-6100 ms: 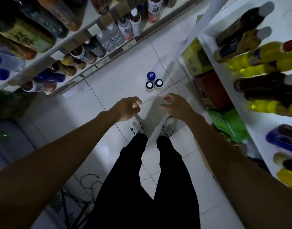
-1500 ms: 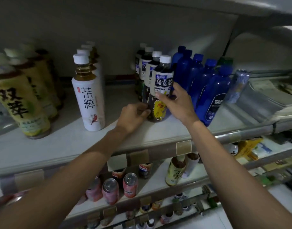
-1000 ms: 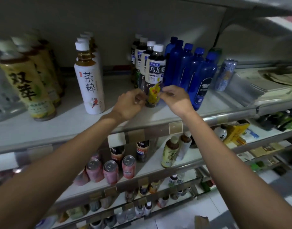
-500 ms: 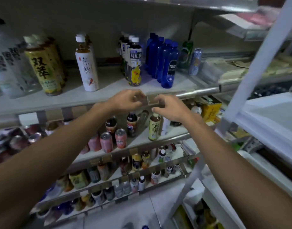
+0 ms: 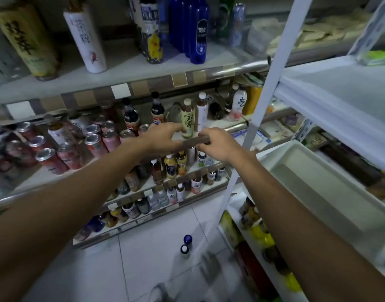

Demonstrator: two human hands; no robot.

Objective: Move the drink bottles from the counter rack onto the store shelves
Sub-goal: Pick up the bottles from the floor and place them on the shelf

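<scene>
My left hand (image 5: 163, 136) and my right hand (image 5: 217, 142) hover side by side in front of the store shelves, fingers loosely curled and holding nothing. The dark oolong tea bottle (image 5: 151, 33) with the yellow label stands upright at the front of its row on the upper shelf (image 5: 130, 68), beside the blue bottles (image 5: 198, 29). Two bottles stand on the floor below: a blue-capped one (image 5: 187, 239) and a white-capped one (image 5: 184, 249). On the white counter rack (image 5: 263, 101) at the right, yellow and dark bottles (image 5: 260, 234) lie on a lower level.
A white tea bottle (image 5: 87, 38) and yellow-labelled tea bottles (image 5: 26, 38) stand on the upper shelf. Pink cans (image 5: 93, 142) and more bottles fill the lower shelves. A white tray (image 5: 331, 184) sits on the rack. White tiled floor (image 5: 143, 264) lies below.
Both hands let go of the oolong tea bottle on the upper shelf and drew back and down. The view swung down and right, bringing the floor bottles and the white rack into sight.
</scene>
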